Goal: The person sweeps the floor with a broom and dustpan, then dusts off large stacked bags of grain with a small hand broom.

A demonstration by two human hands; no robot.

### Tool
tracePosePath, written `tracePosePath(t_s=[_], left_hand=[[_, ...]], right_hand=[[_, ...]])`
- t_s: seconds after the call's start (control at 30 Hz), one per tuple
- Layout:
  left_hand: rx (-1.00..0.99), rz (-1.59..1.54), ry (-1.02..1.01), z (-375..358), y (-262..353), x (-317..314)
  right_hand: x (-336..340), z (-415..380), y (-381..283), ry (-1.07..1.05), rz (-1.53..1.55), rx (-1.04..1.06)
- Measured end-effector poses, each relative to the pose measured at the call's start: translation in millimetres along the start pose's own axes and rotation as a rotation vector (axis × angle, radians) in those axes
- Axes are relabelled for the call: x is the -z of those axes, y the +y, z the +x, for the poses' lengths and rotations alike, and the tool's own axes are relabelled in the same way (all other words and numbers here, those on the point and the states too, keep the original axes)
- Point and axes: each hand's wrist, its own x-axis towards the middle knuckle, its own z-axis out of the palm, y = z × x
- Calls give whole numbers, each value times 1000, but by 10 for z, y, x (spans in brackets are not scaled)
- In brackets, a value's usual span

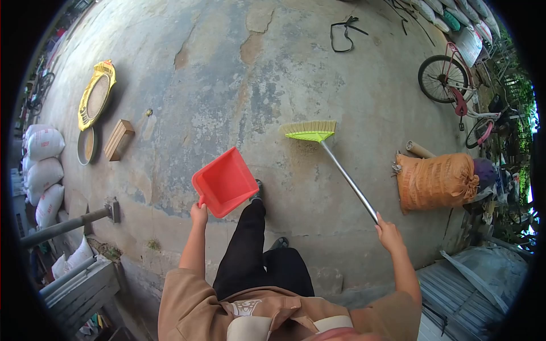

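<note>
Your left fingers (201, 207) grip the red dustpan (227, 184) and your right fingers (381, 222) the broom (341, 170), its bristles (310, 127) near brownish grit (304, 149) on the floor (227, 85) ahead. Sweeping seems in hand; the next move probably calls for bringing dustpan and grit together (lip flat).

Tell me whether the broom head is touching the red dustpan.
Apart. The head view shows it plainly: a strip of concrete floor lies between the red dustpan and the broom head.
</note>
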Motion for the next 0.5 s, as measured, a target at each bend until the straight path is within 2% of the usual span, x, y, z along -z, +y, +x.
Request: tracePosePath(t_s=[0.13,0.2,0.37,0.5], left_hand=[[-54,-72,82,-454,-76,-85],[54,-226,5,-650,-144,-153],[127,-301,-98,-1057,-273,-183],[205,-384,-144,-1267,-513,-42]], right_hand=[[-534,330,79,127,117,-16],[-889,826,64,214,153,14],[-1416,1641,-400,205,195,-10],[-1765,1457,-517,76,114,25]])
